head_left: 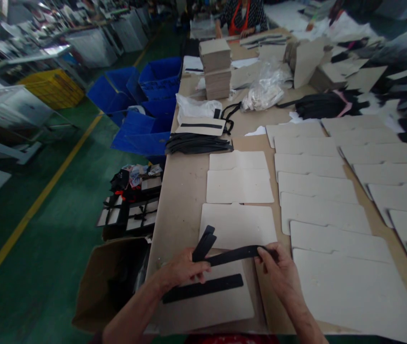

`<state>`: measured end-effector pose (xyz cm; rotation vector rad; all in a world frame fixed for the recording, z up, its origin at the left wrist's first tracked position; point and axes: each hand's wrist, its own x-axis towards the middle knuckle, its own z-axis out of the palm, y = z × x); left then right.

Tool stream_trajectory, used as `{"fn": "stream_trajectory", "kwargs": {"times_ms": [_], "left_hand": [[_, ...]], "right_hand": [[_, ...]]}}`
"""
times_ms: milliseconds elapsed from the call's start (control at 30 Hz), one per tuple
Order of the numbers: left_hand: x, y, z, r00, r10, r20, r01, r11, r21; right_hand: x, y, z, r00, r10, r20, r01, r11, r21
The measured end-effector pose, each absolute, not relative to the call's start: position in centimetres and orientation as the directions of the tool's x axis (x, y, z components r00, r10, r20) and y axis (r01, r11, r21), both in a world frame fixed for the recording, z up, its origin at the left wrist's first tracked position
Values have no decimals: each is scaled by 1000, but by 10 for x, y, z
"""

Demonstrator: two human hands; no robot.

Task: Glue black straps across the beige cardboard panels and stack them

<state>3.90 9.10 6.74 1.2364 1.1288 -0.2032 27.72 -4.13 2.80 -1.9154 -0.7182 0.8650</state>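
Note:
My left hand (pixel 182 268) grips one end of a few black strips (pixel 232 254), with two ends fanned up at its fingers. My right hand (pixel 277 267) pinches the other end of one long strip. Both hands hover over a pale card (pixel 225 306) near the table's front edge. A black strip (pixel 203 288) lies flat on that card, just under my left hand. More pale cards (pixel 239 224) lie in a column beyond it.
Rows of pale cards (pixel 332 191) cover the table's right side. A pile of black strips (pixel 196 143) and card stacks (pixel 216 67) sit farther back. An open carton (pixel 106 282) and blue bins (pixel 142 105) stand on the floor left. Another person (pixel 242 16) works at the far end.

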Motion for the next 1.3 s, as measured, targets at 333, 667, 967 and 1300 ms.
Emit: {"fn": "stream_trajectory", "kwargs": {"times_ms": [333, 667, 967, 1300], "left_hand": [[52, 138, 50, 339, 728, -597, 707, 222, 672], [68, 140, 35, 261, 805, -533, 730, 197, 655], [75, 141, 33, 222, 827, -516, 725, 214, 654], [81, 141, 32, 175, 848, -501, 733, 228, 641]], "right_hand": [[325, -9, -22, 721, 654, -227, 263, -562, -785], [326, -1, -30, 741, 644, -192, 401, -654, -641], [325, 4, -29, 737, 652, -179, 461, -678, -572], [325, 8, -25, 735, 652, -187, 502, -708, -498]]}}
